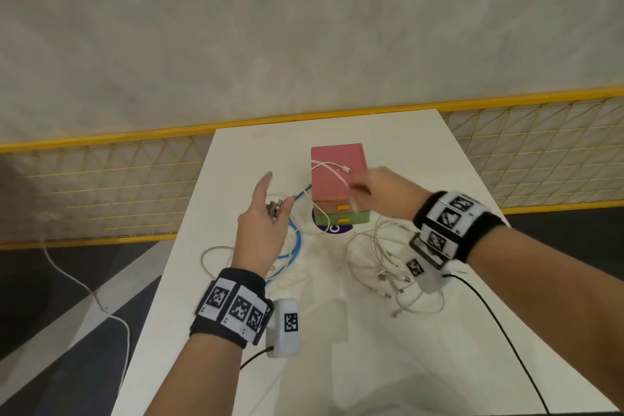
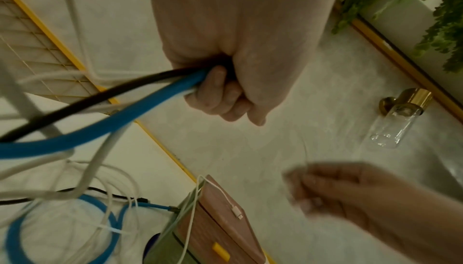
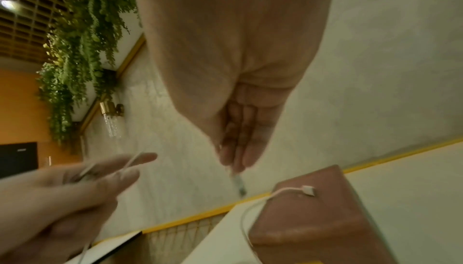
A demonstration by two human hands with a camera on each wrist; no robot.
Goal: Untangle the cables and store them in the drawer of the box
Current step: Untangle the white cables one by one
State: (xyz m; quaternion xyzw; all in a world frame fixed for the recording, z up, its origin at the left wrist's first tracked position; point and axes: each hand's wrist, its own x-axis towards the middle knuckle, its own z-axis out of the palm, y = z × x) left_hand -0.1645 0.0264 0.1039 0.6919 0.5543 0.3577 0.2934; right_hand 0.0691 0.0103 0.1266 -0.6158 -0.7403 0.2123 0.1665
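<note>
At the lower middle of the head view only bare white table (image 1: 371,365) is seen. Just above it, at right of centre, a loose heap of white cables (image 1: 388,263) lies tangled, its plugs scattered along the near side. At left of centre a blue cable (image 1: 296,240) is coiled on the table among more white loops.

Higher in the frame the left hand (image 1: 263,223) is raised over that coil. In the left wrist view its lower fingers (image 2: 215,90) are curled round the blue cable together with a black and a white one; in the head view the forefinger is seen stretched out and a metal plug is held near the thumb. To its right, the right hand (image 1: 381,192) is blurred; a thin white cable end (image 3: 238,183) is pinched between thumb and fingertips.

Farthest back stands the box (image 1: 337,172), pink above and green below, with two drawers (image 1: 342,213) shut, each with a yellow pull. A white cable (image 1: 331,169) is draped over its top, plug resting there.

The cables are judged light, limp and smooth, likely to snag where loops cross. Each is best taken near a plug, by the stiff collar, and drawn out slowly, not pulled at mid-length.
</note>
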